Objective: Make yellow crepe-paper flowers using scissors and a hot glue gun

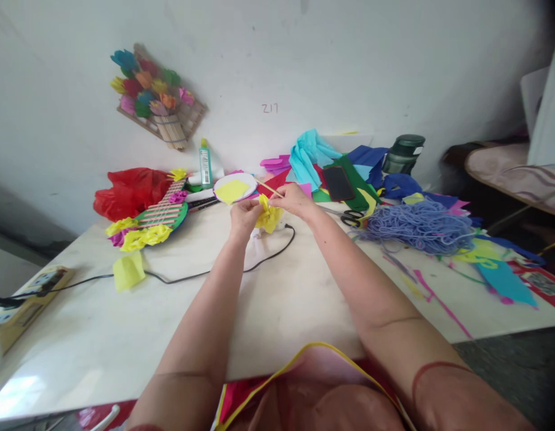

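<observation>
The left hand [245, 216] and right hand [296, 200] both pinch a yellow paper flower [270, 218] at twelve o'clock over the worktop [295, 287]; a thin stick [265, 185] shows at the right. Its petals look largely formed. From it, the green disc [181, 216] at nine o'clock already carries flowers; yellow sheets [128, 272] at eight and ten remain unshaped.

A scuffed white wall [349, 72] bearing small red handwritten characters [270, 108] rises behind a pale, glossy counter [295, 299], its near-left corner bright with reflected light [17, 389]. Dark gray floor [519, 359] shows at lower right, beyond the edge.
</observation>
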The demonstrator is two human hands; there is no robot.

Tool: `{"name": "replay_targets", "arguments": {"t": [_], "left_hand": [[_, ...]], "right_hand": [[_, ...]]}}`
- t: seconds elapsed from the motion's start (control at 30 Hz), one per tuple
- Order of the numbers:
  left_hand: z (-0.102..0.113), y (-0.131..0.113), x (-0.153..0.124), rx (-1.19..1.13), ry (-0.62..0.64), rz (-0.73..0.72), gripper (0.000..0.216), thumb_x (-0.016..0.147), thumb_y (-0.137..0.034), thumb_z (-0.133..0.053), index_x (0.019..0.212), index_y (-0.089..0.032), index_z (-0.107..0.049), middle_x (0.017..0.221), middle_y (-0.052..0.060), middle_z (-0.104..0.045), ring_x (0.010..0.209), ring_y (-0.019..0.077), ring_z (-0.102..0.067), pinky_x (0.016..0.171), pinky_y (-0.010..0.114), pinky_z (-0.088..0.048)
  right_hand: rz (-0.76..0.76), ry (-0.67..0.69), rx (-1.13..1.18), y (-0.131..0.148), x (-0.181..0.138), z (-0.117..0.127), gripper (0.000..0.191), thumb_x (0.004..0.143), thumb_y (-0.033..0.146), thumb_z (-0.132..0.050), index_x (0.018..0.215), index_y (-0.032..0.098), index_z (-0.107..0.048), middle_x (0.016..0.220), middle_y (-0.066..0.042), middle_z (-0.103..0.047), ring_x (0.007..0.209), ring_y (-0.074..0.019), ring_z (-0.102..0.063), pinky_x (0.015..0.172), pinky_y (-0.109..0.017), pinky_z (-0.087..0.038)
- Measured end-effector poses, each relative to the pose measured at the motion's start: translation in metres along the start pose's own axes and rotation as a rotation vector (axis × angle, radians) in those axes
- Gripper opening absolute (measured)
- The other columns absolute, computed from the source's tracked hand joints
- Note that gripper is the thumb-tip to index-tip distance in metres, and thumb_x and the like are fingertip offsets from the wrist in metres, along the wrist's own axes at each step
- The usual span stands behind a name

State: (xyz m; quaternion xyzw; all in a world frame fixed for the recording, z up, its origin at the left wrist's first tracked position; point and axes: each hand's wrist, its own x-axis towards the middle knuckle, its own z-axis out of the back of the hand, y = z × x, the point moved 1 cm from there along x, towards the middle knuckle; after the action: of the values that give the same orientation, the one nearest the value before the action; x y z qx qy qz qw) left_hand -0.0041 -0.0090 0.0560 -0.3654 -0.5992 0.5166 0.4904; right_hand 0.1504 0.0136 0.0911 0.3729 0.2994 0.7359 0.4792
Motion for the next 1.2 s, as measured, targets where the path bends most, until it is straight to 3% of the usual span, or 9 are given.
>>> {"name": "replay_targets", "arguments": {"t": [0.23, 0.6, 0.93, 1.2], "left_hand": [[0.000, 0.005, 0.003, 0.051, -0.005, -0.052, 0.017, 0.056, -0.030, -0.069, 0.065, -0.016, -0.070, 0.059, 0.001, -0.063, 0.058, 0.0150, -0.056, 0.056, 0.025, -0.042], [-0.002, 0.001, 0.000, -0.001, 0.016, -0.037, 0.018, 0.055, -0.031, -0.071, 0.066, -0.016, -0.069, 0.061, 0.001, -0.064, 0.061, 0.0165, -0.059, 0.060, 0.027, -0.046], [-0.001, -0.004, -0.002, -0.094, -0.026, 0.095, 0.012, 0.052, -0.026, -0.067, 0.059, -0.016, -0.066, 0.052, -0.001, -0.058, 0.052, 0.0136, -0.053, 0.053, 0.026, -0.042], [0.000, -0.009, -0.006, -0.104, 0.046, 0.101, 0.021, 0.048, -0.033, -0.070, 0.060, -0.017, -0.063, 0.056, -0.001, -0.060, 0.055, 0.0128, -0.053, 0.054, 0.025, -0.042]], "right_hand": [[-0.022, -0.015, -0.052, -0.001, 0.000, 0.001, 0.012, 0.069, 0.024, -0.062, 0.060, 0.016, -0.059, 0.056, 0.005, -0.047, 0.055, -0.0082, -0.041, 0.053, -0.024, -0.030], [-0.043, -0.059, -0.233, 0.010, -0.003, 0.003, 0.008, 0.071, 0.018, -0.060, 0.066, 0.016, -0.066, 0.071, -0.003, -0.066, 0.067, -0.0138, -0.056, 0.061, -0.025, -0.037], [0.069, -0.082, -0.322, 0.015, -0.005, 0.001, 0.014, 0.072, 0.018, -0.057, 0.058, 0.017, -0.060, 0.064, -0.001, -0.059, 0.063, -0.0121, -0.047, 0.058, -0.025, -0.030], [0.090, -0.048, -0.182, 0.007, -0.002, -0.001, 0.014, 0.069, 0.021, -0.056, 0.056, 0.017, -0.055, 0.059, 0.002, -0.052, 0.060, -0.0103, -0.045, 0.058, -0.025, -0.031]]}}
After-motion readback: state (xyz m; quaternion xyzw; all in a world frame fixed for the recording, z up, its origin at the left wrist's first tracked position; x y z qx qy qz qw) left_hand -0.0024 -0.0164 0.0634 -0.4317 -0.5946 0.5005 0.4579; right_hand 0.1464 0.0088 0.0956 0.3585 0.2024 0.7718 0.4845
